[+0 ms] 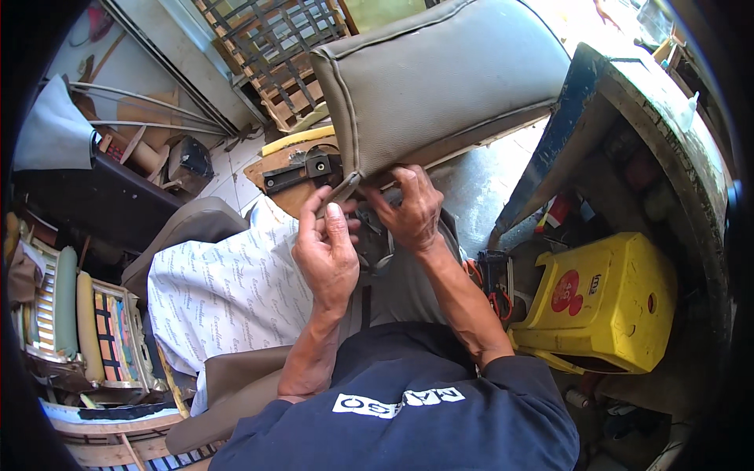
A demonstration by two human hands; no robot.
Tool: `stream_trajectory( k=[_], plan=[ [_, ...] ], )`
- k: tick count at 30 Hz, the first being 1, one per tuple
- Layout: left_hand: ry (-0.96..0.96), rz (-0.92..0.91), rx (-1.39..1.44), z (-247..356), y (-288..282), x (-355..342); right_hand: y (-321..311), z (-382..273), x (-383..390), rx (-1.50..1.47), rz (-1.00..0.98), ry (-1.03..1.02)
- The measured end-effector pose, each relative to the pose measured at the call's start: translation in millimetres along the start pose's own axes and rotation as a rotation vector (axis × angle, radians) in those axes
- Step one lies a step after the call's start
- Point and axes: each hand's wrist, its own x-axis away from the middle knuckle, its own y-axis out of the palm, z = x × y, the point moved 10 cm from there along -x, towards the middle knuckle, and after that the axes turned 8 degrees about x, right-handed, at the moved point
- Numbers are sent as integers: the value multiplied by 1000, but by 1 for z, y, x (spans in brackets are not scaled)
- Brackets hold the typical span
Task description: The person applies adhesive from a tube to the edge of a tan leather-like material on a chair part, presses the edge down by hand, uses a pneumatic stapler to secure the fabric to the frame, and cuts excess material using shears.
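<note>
The grey-brown cushion point(448, 86) stands tilted in front of me, just past my fingers, its piped corner pointing at me. My left hand point(326, 255) is at that corner, palm toward me, thumb raised and fingers loosely curled by a flap of the cover. My right hand point(412, 208) is bent at the cushion's lower edge, fingers partly folded. Some fingertips are lost behind the cover, so I cannot tell how tightly either grip is closed, or whether it pinches anything.

Right of the cushion, the dark hollow under a worn, blue-edged tabletop point(667, 102) holds a jumble too dim to sort out. Nearer me on that side, a yellow plastic stool point(605, 306) lies tipped over, its open underside in shadow. Well left of the cushion is a spool point(141, 157).

The stool carries a red sticker and a small marked patch. Nearer me and left of the cushion, white cloth point(228, 290) is covered in rows of repeated small lettering; my dark shirt point(440, 432) has white lettered blocks, partly lost in folds.

Behind the cushion, a webbed frame point(275, 47) is cut off by the upper rim.
</note>
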Motion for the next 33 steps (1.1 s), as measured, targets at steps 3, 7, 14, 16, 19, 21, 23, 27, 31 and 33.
stream_trajectory(
  k=[3, 7, 14, 16, 19, 21, 23, 27, 31, 33],
  plan=[
    [-360, -45, 119, -33, 2, 6, -3, 5, 2, 33, -17, -43],
    [-454, -111, 69, -44, 5, 11, -19, 10, -18, -16, -31, -114],
    [325, 46, -229, -14, 29, -5, -23, 11, -30, -90, -92, -103],
    [231, 26, -196, -29, 36, -4, -22, 12, -29, -92, -109, -95],
    [226, 7, -140, -38, 44, -6, -18, 15, -28, -94, -134, -89],
    [206, 35, -108, -46, 44, -15, -16, 17, -28, -92, -144, -92],
    [197, 42, -112, -50, 44, -13, -16, 18, -28, -105, -154, -98],
    [207, 81, -109, -52, 40, -13, -23, 3, -22, -5, -105, -199],
    [188, 14, -20, -61, 40, -18, -22, -2, -11, -63, -136, -157],
    [242, -39, -8, -53, 42, -17, -23, 9, -14, -153, -131, -64]
  ],
)
